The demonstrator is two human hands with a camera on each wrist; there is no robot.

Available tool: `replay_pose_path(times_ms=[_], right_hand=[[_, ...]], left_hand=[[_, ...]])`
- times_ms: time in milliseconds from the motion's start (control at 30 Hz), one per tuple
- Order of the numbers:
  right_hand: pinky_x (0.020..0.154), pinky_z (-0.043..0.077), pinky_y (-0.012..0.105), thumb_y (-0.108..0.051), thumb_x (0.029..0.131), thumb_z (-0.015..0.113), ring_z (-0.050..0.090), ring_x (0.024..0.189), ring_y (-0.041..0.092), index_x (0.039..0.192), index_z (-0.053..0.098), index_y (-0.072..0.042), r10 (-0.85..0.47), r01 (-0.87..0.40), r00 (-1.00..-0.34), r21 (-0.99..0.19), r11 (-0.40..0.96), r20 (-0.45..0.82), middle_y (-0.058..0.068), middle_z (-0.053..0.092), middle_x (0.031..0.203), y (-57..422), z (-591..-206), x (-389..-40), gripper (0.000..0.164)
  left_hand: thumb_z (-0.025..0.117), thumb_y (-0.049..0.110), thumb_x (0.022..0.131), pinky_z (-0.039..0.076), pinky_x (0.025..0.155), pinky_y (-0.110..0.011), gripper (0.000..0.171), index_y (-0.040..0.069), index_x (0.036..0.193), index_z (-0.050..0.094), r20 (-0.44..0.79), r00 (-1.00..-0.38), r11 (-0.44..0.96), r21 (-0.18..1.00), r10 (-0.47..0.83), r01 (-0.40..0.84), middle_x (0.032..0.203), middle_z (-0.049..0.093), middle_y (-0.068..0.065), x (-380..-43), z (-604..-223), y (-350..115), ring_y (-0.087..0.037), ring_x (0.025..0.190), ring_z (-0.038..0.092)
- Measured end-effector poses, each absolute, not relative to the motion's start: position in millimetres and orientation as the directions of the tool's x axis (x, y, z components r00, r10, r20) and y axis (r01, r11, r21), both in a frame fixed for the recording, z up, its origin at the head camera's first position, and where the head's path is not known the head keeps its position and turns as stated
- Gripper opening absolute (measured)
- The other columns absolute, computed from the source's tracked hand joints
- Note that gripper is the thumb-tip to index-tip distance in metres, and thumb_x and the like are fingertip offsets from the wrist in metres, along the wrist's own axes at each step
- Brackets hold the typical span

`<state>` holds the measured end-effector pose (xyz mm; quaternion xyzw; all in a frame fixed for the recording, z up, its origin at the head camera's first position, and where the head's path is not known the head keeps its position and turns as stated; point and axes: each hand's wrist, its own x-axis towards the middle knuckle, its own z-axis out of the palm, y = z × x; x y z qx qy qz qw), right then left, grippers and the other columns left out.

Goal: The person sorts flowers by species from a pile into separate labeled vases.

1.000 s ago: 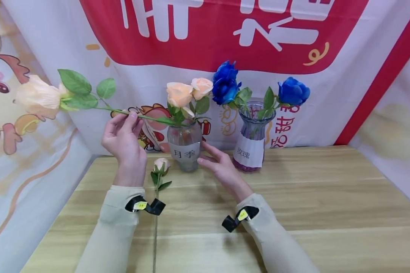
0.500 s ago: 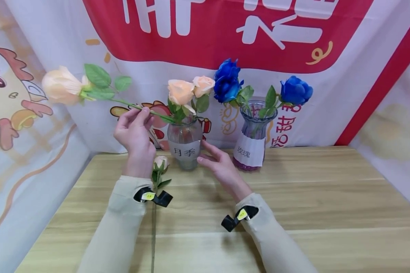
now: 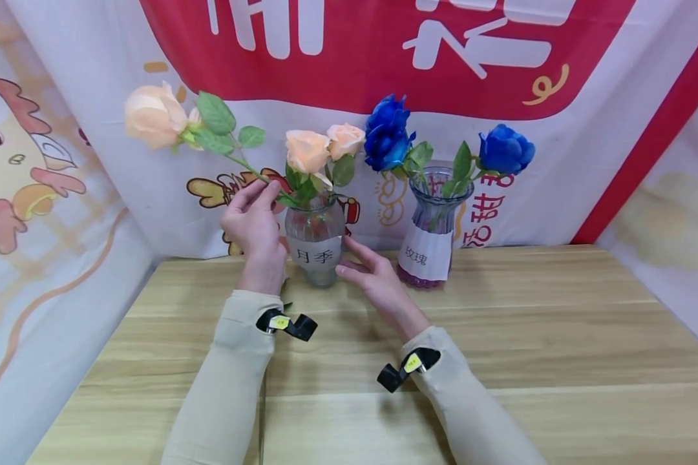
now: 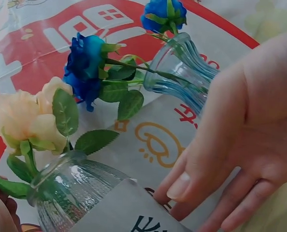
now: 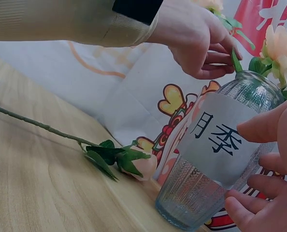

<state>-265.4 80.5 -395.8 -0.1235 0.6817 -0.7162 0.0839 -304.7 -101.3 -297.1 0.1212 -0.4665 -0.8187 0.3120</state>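
My left hand (image 3: 254,223) pinches the green stem of a peach rose (image 3: 156,117) by the left side of a ribbed glass vase (image 3: 316,226) with a paper label. The bloom leans out to the upper left, and the stem's lower end is at the vase's mouth. Two peach blooms (image 3: 307,151) stand in that vase. At its right side, my right hand (image 3: 380,284) touches the glass with thumb and fingertips, fingers fairly straight. Another peach rose (image 5: 136,162) lies on the table, mostly hidden under my left arm in the head view.
A second, bluish glass vase (image 3: 436,213) with a paper label stands to the right, holding blue roses (image 3: 505,150). Behind both vases hangs a printed red and white cloth (image 3: 326,71). The wooden table (image 3: 547,336) stretches right and toward me.
My left hand has moved right toward the vase with the peach rose, whose bloom has swung right and up. My left arm now covers most of the lying rose. The right hand stays put.
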Motion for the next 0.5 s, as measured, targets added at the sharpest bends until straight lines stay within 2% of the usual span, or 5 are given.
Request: replay_pose_path(times_ms=[100, 233, 333, 433, 500], right_hand=[[0.131, 0.035, 0.049, -0.014, 0.102, 0.069, 0.044, 0.156, 0.032, 0.165, 0.038, -0.019, -0.285, -0.044, -0.957, -0.997, -0.063, 0.061, 0.001, 0.034, 0.175, 80.4, -395.6, -265.1, 0.07], [0.13, 0.035, 0.05, -0.014, 0.102, 0.069, 0.044, 0.155, 0.032, 0.165, 0.038, -0.019, -0.279, -0.047, -0.958, -0.997, -0.063, 0.063, 0.001, 0.035, 0.174, 80.5, -395.6, -264.6, 0.07], [0.131, 0.035, 0.049, -0.014, 0.102, 0.069, 0.044, 0.155, 0.031, 0.165, 0.039, -0.019, -0.278, -0.048, -0.958, -0.997, -0.063, 0.063, 0.001, 0.035, 0.174, 80.0, -395.8, -264.5, 0.07], [0.131, 0.034, 0.049, -0.014, 0.102, 0.069, 0.044, 0.156, 0.032, 0.165, 0.039, -0.019, -0.281, -0.048, -0.958, -0.997, -0.064, 0.065, 0.001, 0.035, 0.174, 79.5, -396.0, -264.8, 0.07], [0.131, 0.035, 0.048, -0.014, 0.102, 0.069, 0.044, 0.156, 0.032, 0.165, 0.039, -0.018, -0.281, -0.048, -0.957, -0.997, -0.065, 0.064, 0.001, 0.035, 0.174, 79.4, -395.6, -264.7, 0.07]], left_hand=[[0.086, -0.002, 0.084, 0.062, 0.076, -0.024, 0.023, -0.004, 0.107, 0.08, 0.103, -0.781, -0.349, 0.853, -0.616, 0.387, 0.095, 0.077, -0.003, -307.7, -299.7, -99.0, -0.016, 0.086, 0.074], [0.088, -0.001, 0.083, 0.062, 0.091, -0.022, 0.027, 0.002, 0.109, 0.082, 0.058, -0.815, -0.327, 0.898, -0.576, 0.295, 0.107, 0.079, -0.002, -309.6, -304.9, -97.8, -0.012, 0.116, 0.07], [0.089, 0.0, 0.082, 0.06, 0.099, -0.021, 0.031, 0.007, 0.112, 0.083, 0.024, -0.831, -0.346, 0.902, -0.556, 0.257, 0.115, 0.081, -0.005, -308.5, -308.1, -98.3, -0.01, 0.127, 0.068], [0.089, -0.001, 0.082, 0.061, 0.101, -0.025, 0.035, 0.006, 0.116, 0.082, 0.041, -0.828, -0.397, 0.864, -0.559, 0.31, 0.117, 0.081, -0.01, -307.3, -308.7, -99.1, -0.017, 0.117, 0.075], [0.089, 0.0, 0.083, 0.061, 0.1, -0.027, 0.034, 0.005, 0.116, 0.081, 0.066, -0.821, -0.409, 0.843, -0.566, 0.35, 0.116, 0.08, -0.01, -306.8, -307.6, -99.4, -0.016, 0.11, 0.075]])
